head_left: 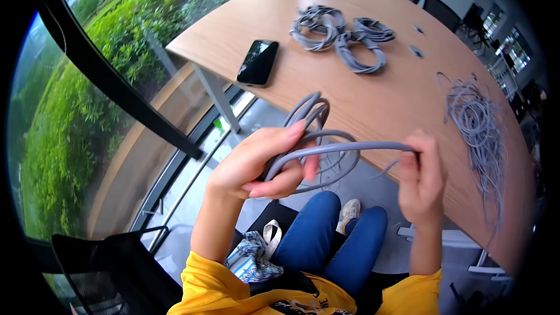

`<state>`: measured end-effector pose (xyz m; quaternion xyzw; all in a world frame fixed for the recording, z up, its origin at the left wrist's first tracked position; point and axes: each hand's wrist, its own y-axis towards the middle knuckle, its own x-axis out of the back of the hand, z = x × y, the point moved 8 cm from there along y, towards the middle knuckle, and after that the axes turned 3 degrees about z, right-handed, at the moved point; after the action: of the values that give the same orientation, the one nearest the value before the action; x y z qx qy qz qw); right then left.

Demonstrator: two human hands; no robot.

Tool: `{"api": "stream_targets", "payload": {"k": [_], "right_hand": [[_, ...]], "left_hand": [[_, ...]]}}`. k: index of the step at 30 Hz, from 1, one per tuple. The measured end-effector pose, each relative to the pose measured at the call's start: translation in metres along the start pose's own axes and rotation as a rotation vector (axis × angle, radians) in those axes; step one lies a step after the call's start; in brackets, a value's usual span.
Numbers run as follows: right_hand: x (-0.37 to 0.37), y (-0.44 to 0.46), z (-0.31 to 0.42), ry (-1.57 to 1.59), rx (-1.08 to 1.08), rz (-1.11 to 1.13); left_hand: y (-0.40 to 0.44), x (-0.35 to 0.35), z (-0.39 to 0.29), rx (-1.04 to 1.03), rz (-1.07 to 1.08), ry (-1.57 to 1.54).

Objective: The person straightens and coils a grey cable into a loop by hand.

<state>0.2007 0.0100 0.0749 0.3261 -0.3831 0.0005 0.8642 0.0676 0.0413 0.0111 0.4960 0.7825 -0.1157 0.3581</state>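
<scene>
- Nearest the camera, yellow fabric sleeves (211,283) are seen at the lower edge
- A loose coil of smooth grey cable (322,112) is held in the left hand (256,162), its loops trapped between the thumb and fingers curled closely round them
- One strand (350,147) is stretched across to the right hand (424,181), where it is gripped within tightly bent fingers
- The coil is held above blue denim-clad legs (312,221), beside the pale wooden table (402,105)

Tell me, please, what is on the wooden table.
The table holds a phone, coiled cables, a cable tangle and small unclear items. The right hand and held cable cover part of the near edge, hiding anything there.
</scene>
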Motion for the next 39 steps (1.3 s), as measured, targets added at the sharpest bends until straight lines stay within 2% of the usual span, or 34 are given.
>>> {"api": "stream_targets", "payload": {"k": [2,3,5,7,11,14,19,20,22,25,27,29,32,34,36,37,39], "right_hand": [[-0.009,0.005,0.006,0.028,0.04,-0.07],[0.03,-0.012,0.019,-0.023,0.095,-0.138],[0.036,-0.022,0.029,0.005,0.159,-0.217],[0.048,-0.033,0.042,-0.008,0.117,-0.245],[0.063,-0.064,0.063,-0.096,0.168,-0.344],[0.077,-0.089,0.09,-0.2,0.21,-0.336],[0.09,-0.127,0.135,-0.288,0.253,-0.255],[0.092,-0.137,0.143,-0.3,0.256,-0.261],[0.088,-0.158,0.16,-0.354,0.299,-0.27],[0.089,-0.183,0.176,-0.312,0.259,-0.307],[0.083,-0.196,0.186,-0.405,0.148,-0.26],[0.082,-0.203,0.196,-0.507,0.247,-0.418],[0.087,-0.202,0.171,-0.328,0.222,-0.48],[0.086,-0.205,0.166,-0.23,0.184,-0.474],[0.075,-0.203,0.151,0.161,0.044,-0.273],[0.076,-0.205,0.147,0.159,0.04,-0.275],[0.06,-0.199,0.136,0.528,-0.021,-0.03]], "left_hand": [[-0.008,0.006,-0.004,-0.017,-0.002,-0.033],[0.003,-0.032,0.006,-0.047,0.046,0.026],[-0.002,-0.044,0.011,-0.04,0.064,0.041],[-0.008,-0.061,0.027,0.006,0.132,-0.091],[-0.013,-0.089,0.038,-0.041,0.248,-0.276],[-0.026,-0.115,0.048,-0.036,0.292,-0.327],[-0.052,-0.149,0.075,0.002,0.151,-0.105],[-0.056,-0.157,0.081,0.002,0.164,-0.102],[-0.067,-0.179,0.101,0.116,0.258,-0.328],[-0.08,-0.199,0.118,0.112,0.321,-0.213],[-0.086,-0.209,0.123,0.139,0.314,-0.222],[-0.085,-0.224,0.133,0.172,0.456,-0.216],[-0.083,-0.235,0.142,0.222,0.5,-0.142],[-0.085,-0.239,0.144,0.242,0.578,-0.231],[-0.088,-0.24,0.144,0.239,0.635,-0.309],[-0.09,-0.237,0.142,0.217,0.634,-0.281],[-0.089,-0.232,0.14,0.224,0.624,-0.259]]}}
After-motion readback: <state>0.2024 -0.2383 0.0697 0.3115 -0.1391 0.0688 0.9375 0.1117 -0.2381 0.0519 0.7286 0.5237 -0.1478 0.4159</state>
